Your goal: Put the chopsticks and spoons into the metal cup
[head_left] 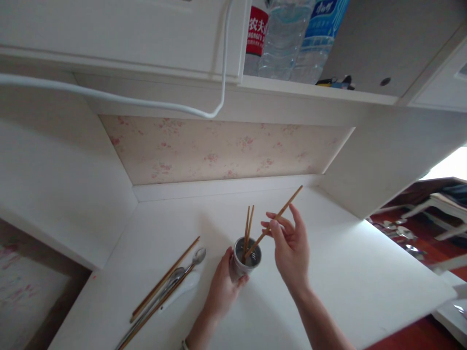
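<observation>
My left hand (223, 287) is wrapped round a metal utensil holder (242, 269) with holes in its bottom. Two wooden chopsticks (248, 221) stand in the holder, leaning against its far side. Between the thumb and fingers of my right hand (290, 238) is another chopstick (292, 198), slanted, its lower tip inside the holder's mouth. Left of the holder, metal spoons (199, 256), more wooden chopsticks (166, 277) and a white spoon (180, 290) lie side by side on the white surface.
The white counter (346, 262) is bounded by side panels and a floral back panel (219, 150). Overhead, a shelf holds water bottles (286, 43). A white cable (146, 102) hangs across the upper left. Chairs (438, 209) stand beyond the right edge.
</observation>
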Demonstrator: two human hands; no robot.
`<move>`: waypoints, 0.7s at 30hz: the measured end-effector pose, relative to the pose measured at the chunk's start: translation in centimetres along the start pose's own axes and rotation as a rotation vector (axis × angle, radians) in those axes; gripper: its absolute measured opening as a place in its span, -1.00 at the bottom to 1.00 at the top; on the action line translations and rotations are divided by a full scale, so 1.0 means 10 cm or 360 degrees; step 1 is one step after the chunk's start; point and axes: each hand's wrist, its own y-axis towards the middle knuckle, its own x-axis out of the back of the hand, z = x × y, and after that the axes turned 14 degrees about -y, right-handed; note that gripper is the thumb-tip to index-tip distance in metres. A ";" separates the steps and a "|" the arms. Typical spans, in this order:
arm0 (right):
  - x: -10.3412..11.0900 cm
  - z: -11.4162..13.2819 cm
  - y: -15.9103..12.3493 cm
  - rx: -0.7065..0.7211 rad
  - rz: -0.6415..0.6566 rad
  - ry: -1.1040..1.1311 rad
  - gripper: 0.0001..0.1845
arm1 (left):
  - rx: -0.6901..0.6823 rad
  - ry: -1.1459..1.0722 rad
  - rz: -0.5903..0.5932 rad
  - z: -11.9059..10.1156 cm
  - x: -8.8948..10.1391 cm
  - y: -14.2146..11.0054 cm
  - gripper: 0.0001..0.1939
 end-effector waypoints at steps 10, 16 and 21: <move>0.04 -0.71 0.09 -0.0295 0.0385 -0.0510 -0.60 | -0.0255 0.0424 -0.0219 0.13 -0.07 -0.02 -0.18; -0.05 -0.81 0.02 -0.0251 0.0504 -0.0508 -0.62 | -0.0245 0.0457 -0.0234 0.09 -0.09 -0.01 -0.26; -0.07 -0.81 0.00 -0.0292 0.0502 -0.0469 -0.61 | -0.0219 0.0442 -0.0214 0.04 -0.09 -0.02 -0.29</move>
